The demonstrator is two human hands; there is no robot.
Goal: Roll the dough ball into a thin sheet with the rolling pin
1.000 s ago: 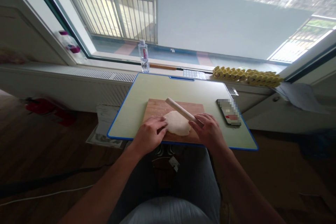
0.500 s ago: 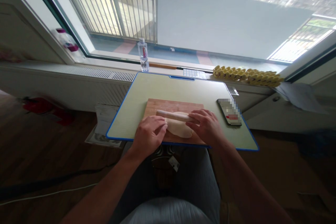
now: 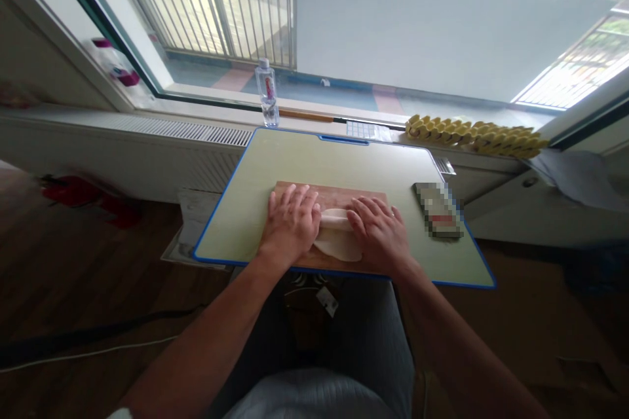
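Observation:
A flattened sheet of pale dough [image 3: 339, 248] lies on the wooden board [image 3: 330, 192]. Across the dough runs a rolling pin [image 3: 336, 222], its middle showing between my hands and both ends covered. Flat over the left end of the pin lies my left hand [image 3: 291, 217], fingers stretched forward onto the board. My right hand [image 3: 379, 228] rests over the other end, its fingers extended and slightly spread, the thumb near the dough. Both palms hide what is directly under them.
The board sits on a small blue-edged table [image 3: 236, 209]. A phone [image 3: 438, 211] lies to its right. Along the windowsill stand a water bottle [image 3: 267, 93] and yellow egg cartons [image 3: 474, 134]. On the floor at left is a red fire extinguisher [image 3: 88, 200].
My left hand has moved forward from the near edge of the dough onto the pin. My right hand has gone from gripping the pin's end to lying over it. The pin is more level.

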